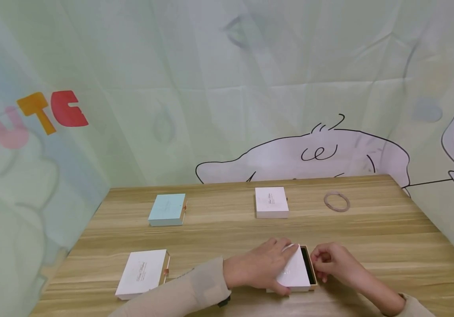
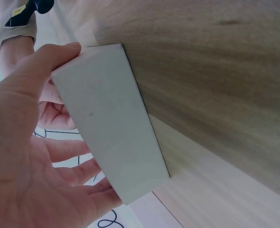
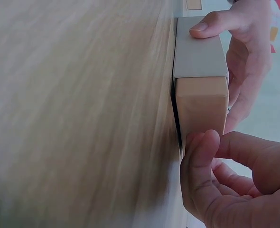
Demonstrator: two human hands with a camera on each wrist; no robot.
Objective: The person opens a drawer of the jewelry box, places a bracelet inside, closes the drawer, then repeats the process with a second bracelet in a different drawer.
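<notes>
A white drawer-style gift box (image 1: 295, 273) lies on the table, its tan inner drawer (image 3: 201, 102) slid partly out to the right. A dark lining shows in the gap. My left hand (image 1: 260, 264) grips the white outer sleeve (image 2: 107, 114) from the left, thumb on the near side and fingers over the far side. At the drawer's outer end, my right hand (image 1: 339, 264) pinches with thumb and forefinger. Whatever lies between those fingertips is hidden.
Another white box (image 1: 144, 273) lies at the front left, beside my left sleeve. Farther back are a light blue box (image 1: 167, 209), a third white box (image 1: 271, 202) and a greyish ring (image 1: 326, 204). A printed curtain (image 1: 227, 110) hangs behind the table.
</notes>
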